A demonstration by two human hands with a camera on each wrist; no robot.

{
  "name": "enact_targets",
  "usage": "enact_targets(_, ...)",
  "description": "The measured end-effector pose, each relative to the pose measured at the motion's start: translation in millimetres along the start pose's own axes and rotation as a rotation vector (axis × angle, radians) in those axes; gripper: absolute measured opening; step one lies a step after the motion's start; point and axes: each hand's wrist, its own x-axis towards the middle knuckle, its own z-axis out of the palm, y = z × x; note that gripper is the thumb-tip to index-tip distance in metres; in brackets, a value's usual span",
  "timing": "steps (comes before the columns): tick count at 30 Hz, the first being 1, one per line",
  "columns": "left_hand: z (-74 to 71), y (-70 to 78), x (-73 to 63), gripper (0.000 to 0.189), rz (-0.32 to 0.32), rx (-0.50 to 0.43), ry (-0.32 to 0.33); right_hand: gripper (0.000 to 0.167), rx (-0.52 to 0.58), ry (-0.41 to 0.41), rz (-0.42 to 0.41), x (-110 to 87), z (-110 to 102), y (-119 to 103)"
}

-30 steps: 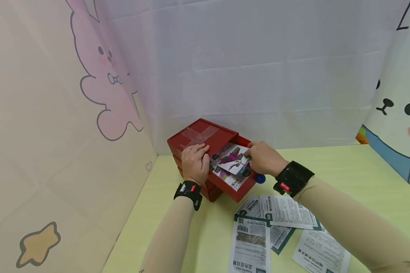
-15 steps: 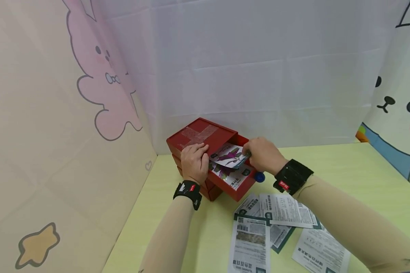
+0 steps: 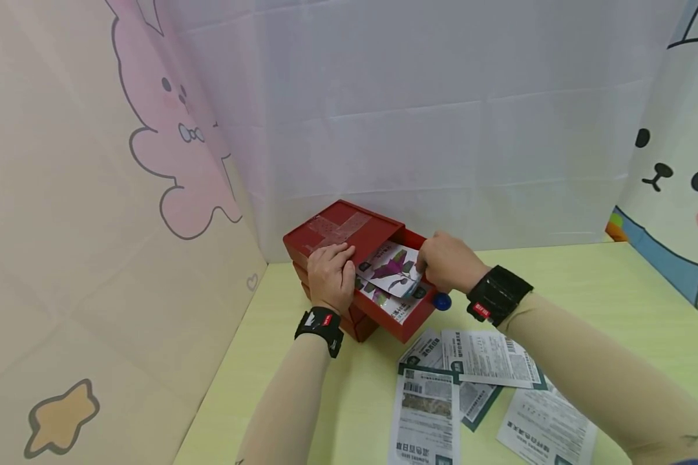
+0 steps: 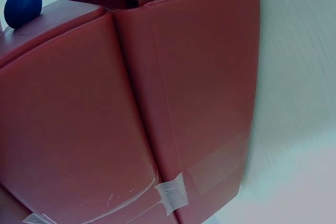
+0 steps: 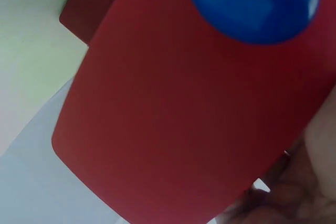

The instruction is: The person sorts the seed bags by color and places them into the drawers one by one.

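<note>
A stacked red drawer box [image 3: 326, 223] stands at the back of the table, its top drawer [image 3: 405, 330] pulled out. My left hand [image 3: 333, 278] rests on the box's top near the front left edge. With my right hand [image 3: 450, 263] I pinch the right edge of a seed packet [image 3: 391, 268] printed with a purple flower, which lies tilted in the drawer. Another packet [image 3: 384, 300] lies beneath it. A blue knob [image 5: 257, 3] sits on the drawer front. The left wrist view shows box sides [image 4: 205, 77], not the hand; the right fingertips are partly hidden.
Several printed packets lie overlapping on the yellow-green table [image 3: 558, 284], among them a front packet [image 3: 426, 420] and a right-hand packet [image 3: 547, 426]. A white curtain [image 3: 384, 129] hangs behind, and a patterned cloth [image 3: 93, 258] borders the left side.
My right hand shifted slightly up and left, then a little right, while the pinched packet's edge lifted and dropped again. My left hand has stayed on the box.
</note>
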Motion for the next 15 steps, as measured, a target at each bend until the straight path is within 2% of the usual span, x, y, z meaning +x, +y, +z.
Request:
enact_targets(7, -1.7, -0.8, -0.2, 0.040, 0.005, 0.000, 0.005, 0.019, -0.019, -0.152, -0.007, 7.2, -3.1, -0.9)
enact_targets(15, -4.6, -1.9, 0.7, 0.040, 0.004, -0.010, 0.003, 0.021, -0.042, -0.204, -0.021, 9.2, -4.9, -5.3)
